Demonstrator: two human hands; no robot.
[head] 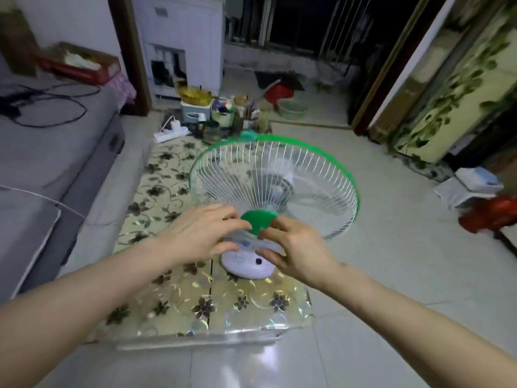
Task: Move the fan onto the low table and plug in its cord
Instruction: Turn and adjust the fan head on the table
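Scene: we stand over the low table (179,298) w/ the fan (275,189) set on it, base toward the near end, head leaning out over the table's right edge above the floor tiles.
Done so far: the move looks finished, as we judge it. The white base (246,266) sits flat on the flowered table cover.
Left to do: the cord. We see no fan cord in view, so can't tell where it runs. The power strip (170,133) lies at the table's far end, near a cluster of jars & pots (229,113); one white adapter is already plugged in there.
Left hand (195,233): fingers spread, resting against the lower grille and neck from the left; not clearly clamped.
Right hand (296,247): thumb and fingers closing on the neck just above the base, beside the green hub cap (258,221). Grip looks light; can't tell if it's pinching.
Fan, looks: green rim, thin white wire grille, pale blades inside, white base w/ a dark knob and blue buttons. Head tilts up and away from us.
Risk, our read: head overhangs the table's edge, so it may tip if let go carelessly.
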